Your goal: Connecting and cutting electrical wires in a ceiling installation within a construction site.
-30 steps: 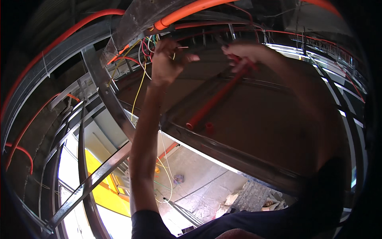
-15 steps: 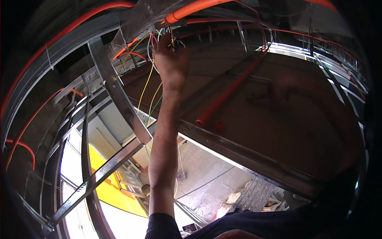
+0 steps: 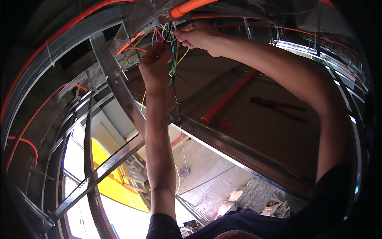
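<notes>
Overhead, coloured wires (image 3: 174, 59) hang below an orange pipe (image 3: 191, 8). The right hand (image 3: 202, 38) pinches some between its fingertips; the left hand (image 3: 155, 67) curls its fingers beside them, its grip unclear. Pliers (image 3: 271, 104) lie near a red tube (image 3: 229, 98).

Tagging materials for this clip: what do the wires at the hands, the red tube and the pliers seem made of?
Wires: probably smooth plastic insulation, judging by the thin, bending, coloured strands; cores unclear.
Red tube: likely rigid plastic, satin, from its straight run and even colour.
Pliers: seemingly a dark metal head; red handles, plastic or rubber, shadow leaves it open.
</notes>
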A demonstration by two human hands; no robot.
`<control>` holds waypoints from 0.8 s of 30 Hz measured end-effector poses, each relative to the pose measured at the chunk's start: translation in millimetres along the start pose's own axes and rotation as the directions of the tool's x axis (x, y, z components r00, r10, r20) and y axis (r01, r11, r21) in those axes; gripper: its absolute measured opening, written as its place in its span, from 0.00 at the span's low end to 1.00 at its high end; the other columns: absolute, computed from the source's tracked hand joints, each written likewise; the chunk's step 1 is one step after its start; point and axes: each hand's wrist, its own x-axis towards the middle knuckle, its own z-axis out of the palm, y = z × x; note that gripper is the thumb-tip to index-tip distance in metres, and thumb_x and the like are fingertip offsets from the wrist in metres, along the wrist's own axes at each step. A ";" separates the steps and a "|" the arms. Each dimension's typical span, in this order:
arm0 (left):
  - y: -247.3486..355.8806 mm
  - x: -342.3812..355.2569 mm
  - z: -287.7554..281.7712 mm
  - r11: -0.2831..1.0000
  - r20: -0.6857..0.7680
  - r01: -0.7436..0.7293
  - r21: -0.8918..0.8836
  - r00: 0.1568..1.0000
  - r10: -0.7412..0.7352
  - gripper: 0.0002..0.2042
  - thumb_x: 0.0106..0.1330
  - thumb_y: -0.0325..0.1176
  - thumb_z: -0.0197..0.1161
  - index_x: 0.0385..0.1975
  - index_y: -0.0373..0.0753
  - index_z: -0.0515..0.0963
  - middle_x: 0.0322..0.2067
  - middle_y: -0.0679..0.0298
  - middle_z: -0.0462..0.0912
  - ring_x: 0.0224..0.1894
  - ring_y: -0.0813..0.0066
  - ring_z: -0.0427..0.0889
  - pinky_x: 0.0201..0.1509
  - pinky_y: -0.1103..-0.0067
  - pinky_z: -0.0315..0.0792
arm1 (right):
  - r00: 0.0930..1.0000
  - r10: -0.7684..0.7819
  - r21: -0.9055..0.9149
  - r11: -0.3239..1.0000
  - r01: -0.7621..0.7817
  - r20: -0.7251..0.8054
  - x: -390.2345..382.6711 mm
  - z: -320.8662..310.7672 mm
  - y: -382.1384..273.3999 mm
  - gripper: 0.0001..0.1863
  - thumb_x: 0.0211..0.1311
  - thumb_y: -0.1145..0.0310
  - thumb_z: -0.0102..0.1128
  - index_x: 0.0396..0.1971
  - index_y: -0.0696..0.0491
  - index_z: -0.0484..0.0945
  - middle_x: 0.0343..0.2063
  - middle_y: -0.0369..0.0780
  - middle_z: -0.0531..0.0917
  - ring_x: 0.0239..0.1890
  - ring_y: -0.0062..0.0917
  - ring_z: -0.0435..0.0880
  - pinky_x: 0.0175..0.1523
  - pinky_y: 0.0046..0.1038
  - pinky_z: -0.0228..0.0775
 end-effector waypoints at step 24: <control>-17.7 19.7 36.0 0.863 -0.098 -0.261 0.432 0.938 0.333 0.12 0.56 0.29 0.59 0.39 0.39 0.83 0.26 0.51 0.83 0.33 0.61 0.85 0.39 0.73 0.74 | 0.974 -0.106 0.394 0.901 0.180 -0.202 28.2 33.9 15.3 0.08 0.60 0.69 0.56 0.26 0.58 0.77 0.21 0.36 0.77 0.27 0.18 0.77 0.27 0.25 0.67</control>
